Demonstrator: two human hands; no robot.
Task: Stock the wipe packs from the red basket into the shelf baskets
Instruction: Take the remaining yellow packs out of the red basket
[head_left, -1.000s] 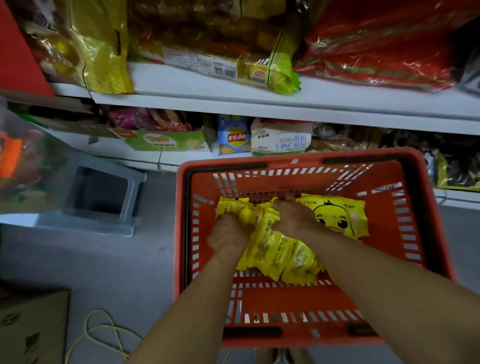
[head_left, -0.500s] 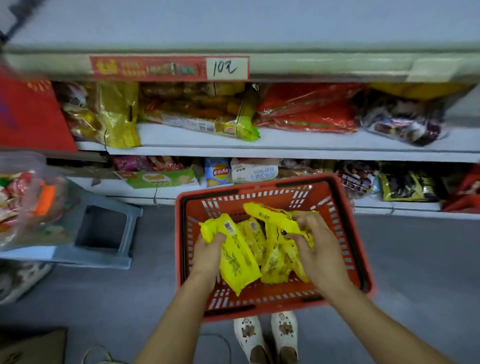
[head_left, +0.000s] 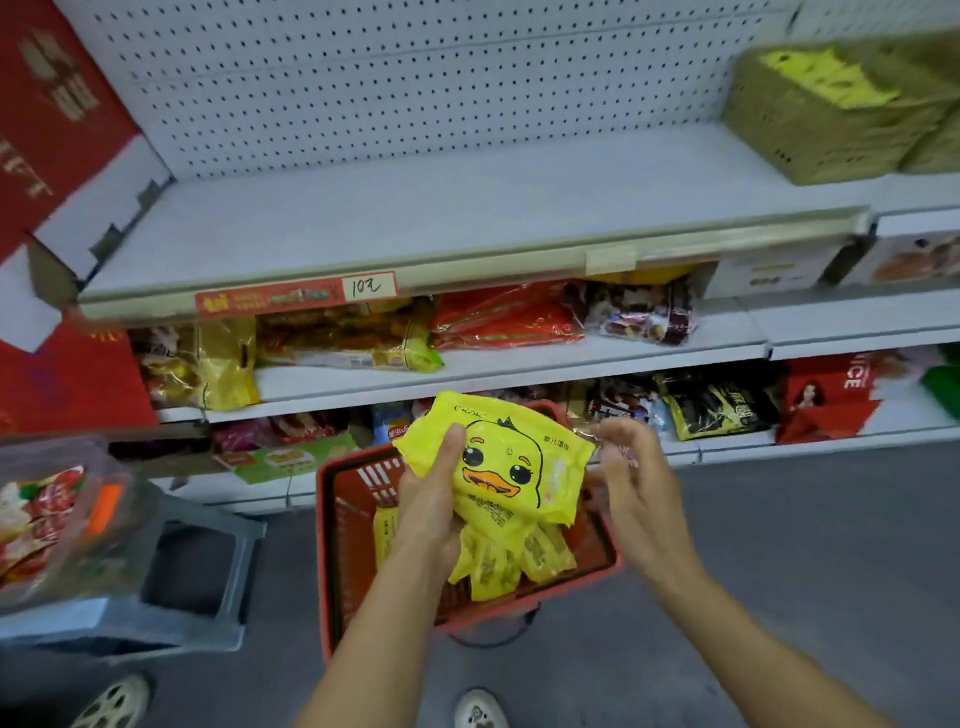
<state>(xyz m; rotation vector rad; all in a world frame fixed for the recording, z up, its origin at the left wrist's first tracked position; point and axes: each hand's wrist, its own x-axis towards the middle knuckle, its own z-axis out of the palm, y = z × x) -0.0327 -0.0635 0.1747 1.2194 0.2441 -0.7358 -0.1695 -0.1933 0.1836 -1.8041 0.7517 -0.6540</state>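
**Item: yellow wipe packs, held above the red basket**

- Red basket: stands on the floor, under both hands.
- Duck-face wipe pack: raised above the basket, printed face towards the camera. Smaller yellow packs hang below it, over the basket's inside.
- Left hand: above the basket, gripping the bundle. The thumb lies across the duck-face pack's left edge and the fingers are curled behind it.
- Right hand: above the basket's right rim, just beside the pack. Fingers are spread, loosely bent and holding nothing. Blur hides any contact with the pack.
- One more pack: inside the basket, by its left wall.
- Shelf basket: olive, on the top shelf, far up and right of the red basket, with yellow packs inside.
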